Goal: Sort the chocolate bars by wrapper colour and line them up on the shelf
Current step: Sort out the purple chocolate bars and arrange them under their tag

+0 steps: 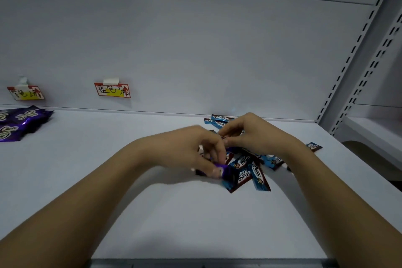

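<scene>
A loose pile of blue chocolate bars [247, 169] marked "Choco" lies on the white shelf [152, 213], right of centre. My left hand [195, 150] reaches into the pile's near left side and pinches a purple-wrapped bar [224, 169] between thumb and fingers. My right hand [254, 135] hovers over the middle of the pile with curled fingers, its fingertips touching a wrapper that I cannot make out. Several purple bars [19, 123] lie together at the shelf's far left.
Two handwritten paper labels are taped to the back wall, one [25, 93] above the purple bars, another [113, 90] further right. A slotted metal upright [356, 61] and a neighbouring shelf [374, 135] stand at right. The shelf's front edge [208, 262] runs along the bottom.
</scene>
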Demonstrator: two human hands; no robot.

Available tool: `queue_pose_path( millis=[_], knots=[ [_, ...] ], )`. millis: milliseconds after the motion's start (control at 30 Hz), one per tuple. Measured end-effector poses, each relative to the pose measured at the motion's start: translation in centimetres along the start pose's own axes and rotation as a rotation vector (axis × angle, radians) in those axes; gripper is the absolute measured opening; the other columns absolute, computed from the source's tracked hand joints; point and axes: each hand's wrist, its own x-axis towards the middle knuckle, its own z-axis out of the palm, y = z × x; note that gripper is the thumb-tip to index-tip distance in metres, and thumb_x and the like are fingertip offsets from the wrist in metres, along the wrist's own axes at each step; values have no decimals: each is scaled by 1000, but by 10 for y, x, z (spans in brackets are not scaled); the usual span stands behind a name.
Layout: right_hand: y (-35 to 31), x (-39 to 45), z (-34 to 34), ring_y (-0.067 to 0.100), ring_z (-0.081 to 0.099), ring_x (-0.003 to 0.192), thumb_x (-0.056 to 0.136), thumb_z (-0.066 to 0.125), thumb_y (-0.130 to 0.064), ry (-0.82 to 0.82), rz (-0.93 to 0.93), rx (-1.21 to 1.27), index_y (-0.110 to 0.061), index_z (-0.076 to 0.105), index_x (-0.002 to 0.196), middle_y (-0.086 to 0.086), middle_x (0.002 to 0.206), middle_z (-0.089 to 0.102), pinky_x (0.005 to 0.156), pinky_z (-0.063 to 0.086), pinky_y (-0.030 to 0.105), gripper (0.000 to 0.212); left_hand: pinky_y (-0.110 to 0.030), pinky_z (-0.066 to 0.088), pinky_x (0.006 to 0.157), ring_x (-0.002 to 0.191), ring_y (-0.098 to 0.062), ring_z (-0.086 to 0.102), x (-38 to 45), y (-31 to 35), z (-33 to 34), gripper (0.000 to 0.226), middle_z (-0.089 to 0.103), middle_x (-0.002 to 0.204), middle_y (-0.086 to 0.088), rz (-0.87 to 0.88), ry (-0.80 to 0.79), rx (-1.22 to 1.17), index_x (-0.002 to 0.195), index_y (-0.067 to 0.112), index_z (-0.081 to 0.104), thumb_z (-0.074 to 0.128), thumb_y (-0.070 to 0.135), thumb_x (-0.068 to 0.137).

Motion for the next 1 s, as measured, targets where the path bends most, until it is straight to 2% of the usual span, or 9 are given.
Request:
queue_pose_path(
  millis=[67,133,267,367,467,567,767,933,1000],
  knots=[
    [-2,0,5,1,62,75,86,73,-22,6,3,-76,-32,74,91,-16,81,67,66,50,15,11,-12,46,67,75,1,59,-4,0,-12,15,69,82,16,7,179,-104,94,23,71,77,17,81],
    [-3,1,8,4,59,86,86,72,-27,14,14,-172,-32,72,103,-17,94,62,74,51,22,18,-14,49,68,73,2,61,-7,-5,-25,15,70,82,19,13,377,-158,93,29,71,73,18,84],
    [-6,1,8,3,51,93,87,71,-31,0,45,-251,-33,67,118,-19,104,52,75,43,18,31,-16,50,63,74,-2,63,-6,-20,-33,13,70,84,15,-65,613,-188,87,36,67,73,24,85],
    [-8,1,9,1,50,84,88,70,-29,-14,66,-264,-32,65,122,-17,101,53,67,39,13,34,-14,47,57,71,-5,64,-3,-30,-31,12,70,87,10,-136,638,-202,88,29,66,75,23,83],
    [-10,3,12,4,52,92,89,69,-27,-27,69,-308,-27,63,126,-10,115,60,66,38,12,37,-20,48,59,70,-9,66,0,-39,-29,17,74,87,3,-205,636,-224,91,22,64,77,20,81],
    [-12,6,17,8,54,92,89,69,-26,-12,42,-363,-23,66,120,-4,115,61,62,38,13,31,-24,53,58,72,-16,68,2,-47,-28,20,75,86,2,-258,648,-226,94,18,64,78,17,80],
    [-20,7,29,12,52,93,93,62,-25,15,-44,-387,-27,63,111,-6,107,50,81,47,30,18,-33,59,58,73,-25,72,4,-60,-25,21,74,90,-2,-309,699,-322,98,14,63,76,12,82],
    [-19,9,27,7,60,89,96,58,-20,183,-10,98,-27,59,105,-9,101,62,72,47,20,11,-33,60,62,73,-30,72,4,-63,-20,20,73,92,-7,-339,758,-403,98,12,64,75,10,82],
    [-15,9,26,9,63,86,99,53,-19,227,43,184,-26,57,107,-6,100,63,67,47,19,11,-32,60,64,71,-26,72,2,-61,-17,20,72,94,-8,-362,772,-464,99,11,63,75,8,83]
  ],
)
